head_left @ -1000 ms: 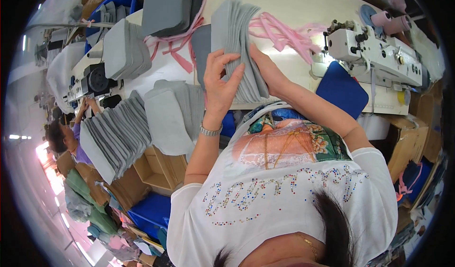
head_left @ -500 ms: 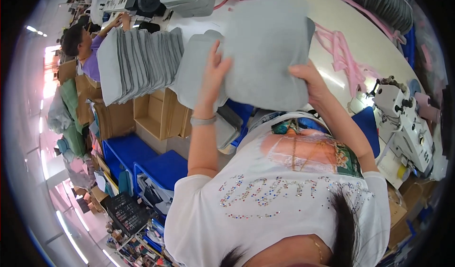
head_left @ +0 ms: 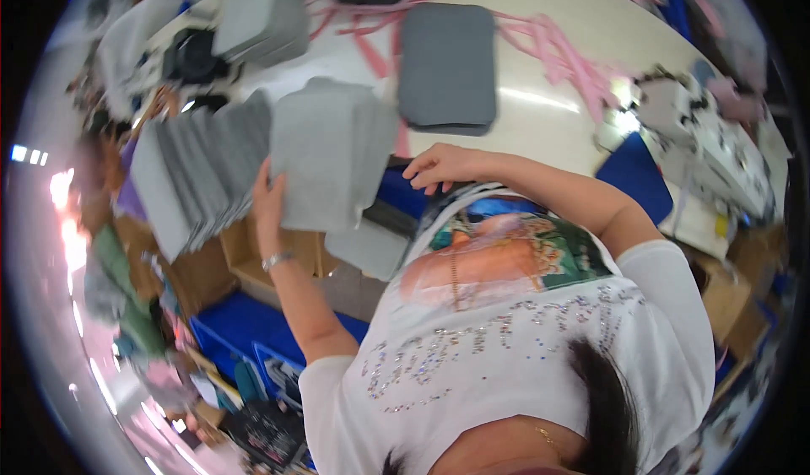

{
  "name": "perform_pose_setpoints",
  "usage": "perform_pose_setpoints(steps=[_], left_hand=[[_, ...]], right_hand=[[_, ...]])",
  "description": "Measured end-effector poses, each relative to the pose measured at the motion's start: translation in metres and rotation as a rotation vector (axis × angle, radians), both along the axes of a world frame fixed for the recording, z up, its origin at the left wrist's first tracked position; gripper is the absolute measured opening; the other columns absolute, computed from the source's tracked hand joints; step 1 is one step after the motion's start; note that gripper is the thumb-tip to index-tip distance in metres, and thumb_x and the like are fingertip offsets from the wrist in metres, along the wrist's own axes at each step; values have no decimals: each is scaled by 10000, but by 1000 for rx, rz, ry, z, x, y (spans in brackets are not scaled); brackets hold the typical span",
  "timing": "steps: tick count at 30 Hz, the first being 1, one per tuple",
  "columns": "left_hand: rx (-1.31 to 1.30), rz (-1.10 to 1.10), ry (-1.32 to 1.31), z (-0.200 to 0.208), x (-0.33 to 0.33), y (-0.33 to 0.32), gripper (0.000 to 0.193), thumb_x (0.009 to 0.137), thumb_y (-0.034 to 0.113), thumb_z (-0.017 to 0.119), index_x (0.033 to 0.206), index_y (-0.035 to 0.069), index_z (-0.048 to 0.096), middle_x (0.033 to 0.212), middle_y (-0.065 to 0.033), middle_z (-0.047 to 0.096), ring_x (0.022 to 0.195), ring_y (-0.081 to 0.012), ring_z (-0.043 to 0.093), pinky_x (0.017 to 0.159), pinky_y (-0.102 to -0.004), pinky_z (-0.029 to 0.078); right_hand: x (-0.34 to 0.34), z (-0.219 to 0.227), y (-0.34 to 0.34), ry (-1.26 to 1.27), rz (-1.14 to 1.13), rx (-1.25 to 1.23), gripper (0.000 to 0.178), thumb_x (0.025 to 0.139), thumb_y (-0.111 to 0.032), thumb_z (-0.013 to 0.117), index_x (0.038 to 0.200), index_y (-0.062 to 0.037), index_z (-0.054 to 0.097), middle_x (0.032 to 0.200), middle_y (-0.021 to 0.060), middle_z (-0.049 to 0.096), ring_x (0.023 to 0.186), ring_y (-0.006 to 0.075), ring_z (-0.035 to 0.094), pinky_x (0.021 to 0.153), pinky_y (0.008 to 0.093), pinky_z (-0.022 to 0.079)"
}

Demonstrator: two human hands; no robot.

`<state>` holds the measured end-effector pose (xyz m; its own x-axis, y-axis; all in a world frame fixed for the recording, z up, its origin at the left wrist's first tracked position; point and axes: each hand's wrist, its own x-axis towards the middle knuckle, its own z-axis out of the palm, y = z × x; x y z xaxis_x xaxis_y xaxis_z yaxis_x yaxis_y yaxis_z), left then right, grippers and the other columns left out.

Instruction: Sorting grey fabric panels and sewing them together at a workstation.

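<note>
Light grey fabric panels with rounded corners point(head_left: 325, 154) lie in a loose, fanned pile left of my middle. My left hand point(head_left: 268, 209) touches the pile's left edge, its thumb and fingers apart. Beside that hand, on the left, leans a row of similar grey panels point(head_left: 198, 167) packed side by side. My right hand point(head_left: 443, 167) hovers in front of my waist, its fingers loosely bent and nothing in them. Just beyond it, a short stack of darker grey panels point(head_left: 447, 66) rests on the white table point(head_left: 540, 125).
Pink strips point(head_left: 548, 49) trail across the table. On the right stands a white sewing machine point(head_left: 700, 129) with a lit lamp. Another grey stack point(head_left: 266, 11) sits at the far left, near a person's hand point(head_left: 164, 102). Blue bins point(head_left: 236, 327) and cardboard boxes are below left.
The grey panel held up in both hands now lies on the left pile. My right hand has let go and drawn back toward my waist. The darker stack is uncovered, and the view has turned.
</note>
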<state>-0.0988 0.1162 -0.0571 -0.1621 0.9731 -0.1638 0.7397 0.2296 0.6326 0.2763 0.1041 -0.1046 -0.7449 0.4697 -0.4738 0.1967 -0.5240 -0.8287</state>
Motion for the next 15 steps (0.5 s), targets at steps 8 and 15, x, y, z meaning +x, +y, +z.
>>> perform_pose_setpoints(steps=[8, 15], left_hand=[[90, -240, 528, 37, 27, 12, 473, 816, 73, 572, 1271, 22, 456, 1217, -182, 502, 1116, -293, 484, 933, -369, 380], [229, -418, 482, 55, 105, 58, 384, 832, 103, 551, 1207, 32, 513, 1256, -156, 470, 1138, -303, 454, 951, -380, 351]], right_hand=[[171, 5, -90, -895, -339, 660, 303, 746, -298, 603, 952, -82, 655, 920, 100, 647, 871, 284, 603, 782, 383, 466], [317, -14, -208, -1663, -800, 552, 697, 650, -249, 732, 1270, -114, 446, 1298, 134, 443, 1189, 297, 428, 950, 378, 404]])
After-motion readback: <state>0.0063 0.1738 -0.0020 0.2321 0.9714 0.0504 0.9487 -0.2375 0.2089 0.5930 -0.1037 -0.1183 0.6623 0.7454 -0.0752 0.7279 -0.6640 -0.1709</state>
